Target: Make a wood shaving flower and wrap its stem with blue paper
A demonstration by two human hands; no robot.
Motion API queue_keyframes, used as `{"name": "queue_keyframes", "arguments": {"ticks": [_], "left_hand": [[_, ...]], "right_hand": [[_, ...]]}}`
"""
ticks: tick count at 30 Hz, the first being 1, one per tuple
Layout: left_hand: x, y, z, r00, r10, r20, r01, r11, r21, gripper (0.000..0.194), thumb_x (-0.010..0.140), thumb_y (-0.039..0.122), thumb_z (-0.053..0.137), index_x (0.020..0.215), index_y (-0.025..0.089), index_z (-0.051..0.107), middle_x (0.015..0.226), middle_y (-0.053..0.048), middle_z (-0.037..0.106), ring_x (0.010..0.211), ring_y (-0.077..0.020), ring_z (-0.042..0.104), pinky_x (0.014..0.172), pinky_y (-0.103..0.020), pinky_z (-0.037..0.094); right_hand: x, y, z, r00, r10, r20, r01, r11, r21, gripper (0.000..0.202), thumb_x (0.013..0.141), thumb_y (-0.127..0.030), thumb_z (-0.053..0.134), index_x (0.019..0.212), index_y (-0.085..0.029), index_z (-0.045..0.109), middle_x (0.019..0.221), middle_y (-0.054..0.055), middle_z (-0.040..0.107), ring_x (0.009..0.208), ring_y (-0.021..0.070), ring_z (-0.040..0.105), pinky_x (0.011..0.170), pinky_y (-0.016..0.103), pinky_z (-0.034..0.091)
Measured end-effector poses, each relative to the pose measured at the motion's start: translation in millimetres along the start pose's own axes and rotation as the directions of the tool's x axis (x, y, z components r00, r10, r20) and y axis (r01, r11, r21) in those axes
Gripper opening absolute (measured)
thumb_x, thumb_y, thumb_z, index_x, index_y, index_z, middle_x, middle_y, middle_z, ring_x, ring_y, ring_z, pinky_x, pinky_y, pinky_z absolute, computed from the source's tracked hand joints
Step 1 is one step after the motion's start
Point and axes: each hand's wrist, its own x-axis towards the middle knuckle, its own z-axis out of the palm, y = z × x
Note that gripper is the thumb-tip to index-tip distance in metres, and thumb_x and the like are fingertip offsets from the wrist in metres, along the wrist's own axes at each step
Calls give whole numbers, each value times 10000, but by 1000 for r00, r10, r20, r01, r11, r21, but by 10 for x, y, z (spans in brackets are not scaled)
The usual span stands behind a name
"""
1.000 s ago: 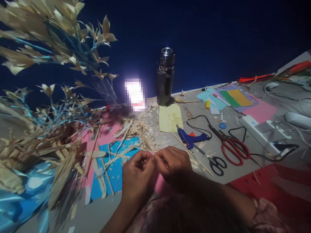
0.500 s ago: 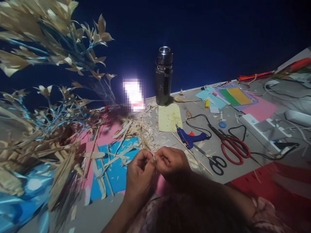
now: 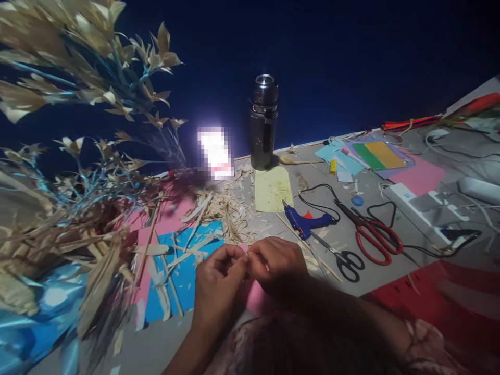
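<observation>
1. Left hand (image 3: 219, 271): fingers curled, thumb and index pinching a tiny pale piece (image 3: 247, 252)
2. Right hand (image 3: 277, 263): fingers bent in, tips closed on same piece, meeting left fingertips
3. Piece: between both hands' fingertips, above pink sheet (image 3: 258, 298); mostly hidden by fingers, shape can't tell
4. Blue sheet (image 3: 183, 286): just left of left hand, dry strips and thin sticks lying across it
5. Shavings (image 3: 224, 205): loose heap beyond the hands
6. Yellow sheet (image 3: 271, 190): flat, right of shavings, bottle (image 3: 263, 127) upright at its far edge
7. Glue gun (image 3: 308, 223): blue, on its side, nozzle over yellow sheet's near right corner
8. Small scissors (image 3: 347, 264): black handles, near glue gun, right of right hand
9. Big scissors (image 3: 375, 239): red handles, farther right, blue cap (image 3: 357, 201) just beyond
10. Power strip (image 3: 420, 213): white, right of big scissors, cables around
11. Red sheet (image 3: 445, 297): near right side of table (image 3: 172, 341)
12. Branches (image 3: 121, 73): pale leaves on blue stems, far left; bright pixelated patch (image 3: 215, 151) left of bottle
</observation>
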Motion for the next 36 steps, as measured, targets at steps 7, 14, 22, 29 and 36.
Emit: {"name": "queue_keyframes", "arguments": {"ticks": [7,14,22,29,36], "left_hand": [[12,-16,11,996,79,-29,-76,993,90,113,684,245,681,612,183,619,551,33,559,507,-112,475,492,-221,354],[14,-49,11,999,-17,43,25,983,-185,116,675,222,719,618,182,626,577,16,587,521,-116,490,506,-229,370],[22,42,91,980,-96,174,177,821,-542,139,624,180,765,602,167,629,535,19,580,508,-102,493,525,-221,398],[22,-60,29,1000,19,-4,-19,910,-415,128,735,187,754,679,190,639,688,27,610,599,-110,519,563,-222,424],[-7,-77,56,920,331,-211,-352,933,-70,141,796,147,703,694,220,639,734,25,614,688,-142,563,630,-246,459]], "right_hand": [[-48,-23,6,992,-106,71,115,983,-143,211,825,-88,551,665,-225,538,593,-1,586,592,169,549,588,317,308],[-4,-65,34,998,46,-35,-46,999,14,214,753,-76,510,595,-218,536,532,-19,571,504,136,505,556,295,304],[99,-58,-91,862,391,323,-495,785,372,125,746,-174,562,638,-210,615,526,-49,573,486,116,481,493,222,324],[153,-7,-173,827,428,364,-561,652,510,165,846,-238,555,715,-203,649,614,-23,666,551,131,580,534,221,398],[120,-50,-203,962,245,117,-271,901,339,159,799,-172,573,733,-214,711,641,2,717,598,158,640,618,259,445]]}}
